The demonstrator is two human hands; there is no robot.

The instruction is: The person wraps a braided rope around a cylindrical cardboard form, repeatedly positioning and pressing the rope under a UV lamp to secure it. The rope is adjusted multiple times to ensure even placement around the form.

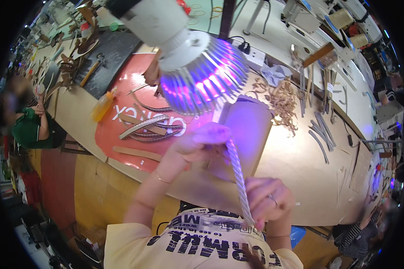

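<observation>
A pale braided strap [239, 177] stretches between my two hands, slanting from the upper left down to the lower right. Its upper end is pinched by my left hand [207, 140], just under a lit lamp. Lower down, close to my shirt, my right hand [269, 199] has its fingers closed around the strap's other end; a ring shows on one finger. Purple light from the lamp [206, 74] falls on my left hand and the strap. Below the strap's upper part lies a brown folded sheet or roll [242, 130].
Several braided straps [148, 127] lie on a red sheet [116, 139] at left, with an orange bottle [103, 105] and a hammer [90, 72] beyond. Brown scraps [283, 101] and grey strips [322, 132] lie at right. One person in green [33, 125] is at far left, another in stripes [354, 240] at lower right.
</observation>
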